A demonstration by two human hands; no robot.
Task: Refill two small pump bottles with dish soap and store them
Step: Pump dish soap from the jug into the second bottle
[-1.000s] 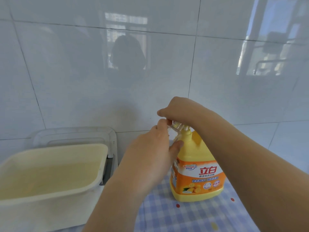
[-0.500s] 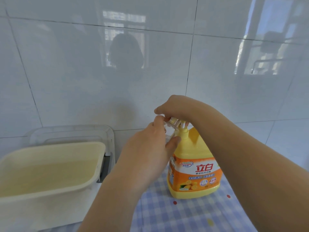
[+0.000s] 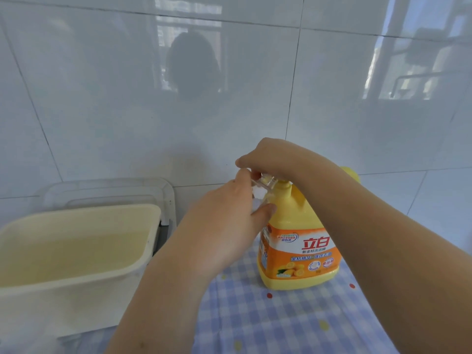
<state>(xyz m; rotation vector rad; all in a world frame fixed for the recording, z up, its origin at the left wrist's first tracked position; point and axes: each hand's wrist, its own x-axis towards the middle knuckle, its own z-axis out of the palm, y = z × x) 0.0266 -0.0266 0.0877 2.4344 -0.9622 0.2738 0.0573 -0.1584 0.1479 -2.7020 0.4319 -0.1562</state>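
The left hand [image 3: 224, 226] gripped the bottle [image 3: 258, 197] under the spout while the right hand [image 3: 268, 157] curled over the pump [image 3: 266, 181] of the jug [image 3: 298, 251] at the table's [image 3: 281, 325] rear edge, where slow, full strokes seemed advisable.

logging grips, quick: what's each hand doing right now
left hand: gripping a small clear bottle, mostly hidden
right hand: fingers curled over the pump head of the soap jug

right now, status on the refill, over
Left hand holds small clear bottle under pump head. Right hand grips pump head of soap jug. Cream tub left, apart, not blocking.
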